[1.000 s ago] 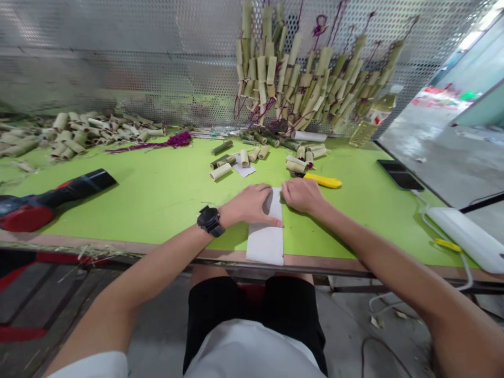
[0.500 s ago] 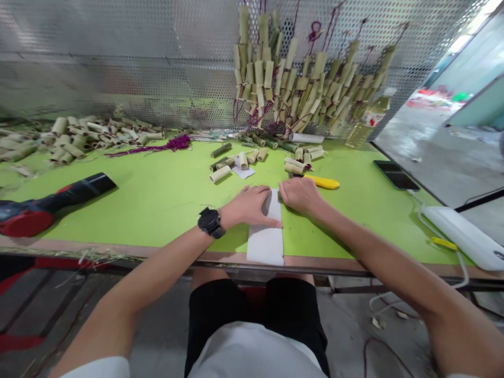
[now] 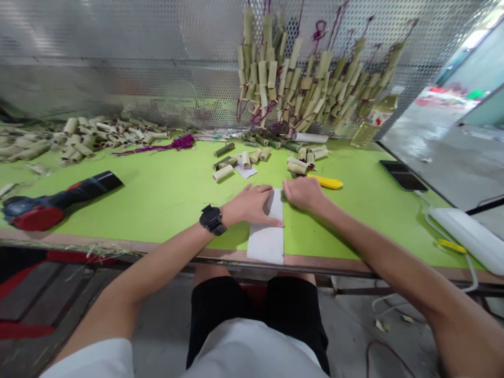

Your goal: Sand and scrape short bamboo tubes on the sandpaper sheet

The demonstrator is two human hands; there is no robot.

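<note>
Your left hand [image 3: 258, 205] lies spread on the white paper strip [image 3: 265, 245], thumb set wide of the fingers, its tip by the strip's right edge. The strip lies near the middle of the surface [image 3: 169, 194], its near end reaching the brown border at the near edge. Your right hand [image 3: 302, 194] is curled narrow, just right of the strip's far end; whether it grips anything, or touches the paper, cannot be told from this view.

Risks noted. Your left palm bears on the far half only, so the near end appears unsupported by any hold; a sideways tug from the right could, in my judgement, swing or crease it. Your left thumb sits close to the paper's edge; should the right hand conceal anything sharp, a stroke toward you could catch it. The yellow-handled tool [image 3: 329, 182] lies just beyond your right hand, its dark end partly hidden, so a careless push away could strike it. Pushed further, it could disturb the small bamboo tubes [image 3: 297, 167] behind it.
</note>
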